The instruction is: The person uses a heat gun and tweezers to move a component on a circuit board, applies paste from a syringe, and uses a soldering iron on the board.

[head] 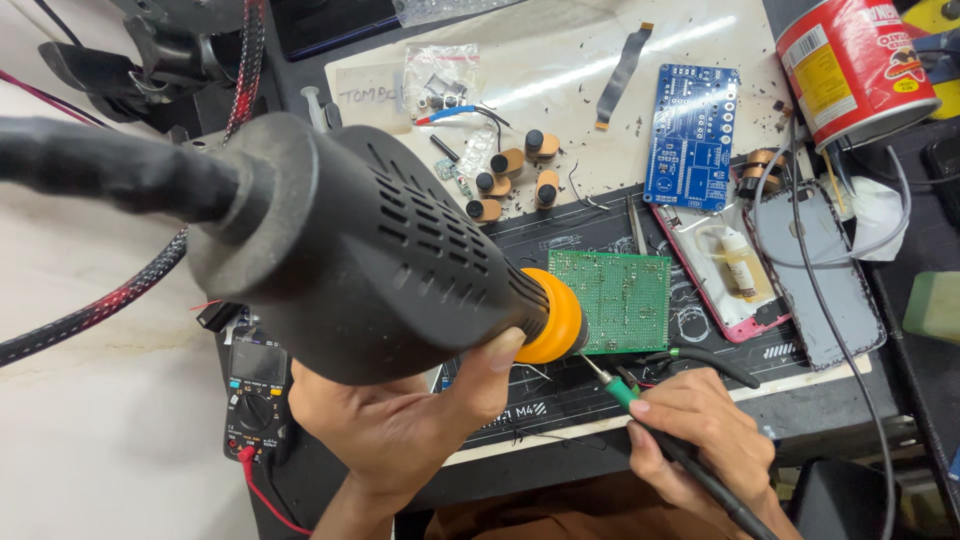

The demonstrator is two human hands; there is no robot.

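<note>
My left hand grips a large black hot-air gun with an orange collar; its nozzle points at the left edge of a green perforated circuit board lying on the dark work mat. My right hand holds a soldering iron with a green grip. Its thin metal tip sits just below the board's lower left corner, close to the gun's nozzle.
A blue circuit board, several brown knobs, a flat ribbon cable and a small parts bag lie behind. A pink-edged phone shell with a small bottle, a red can and a multimeter surround the mat.
</note>
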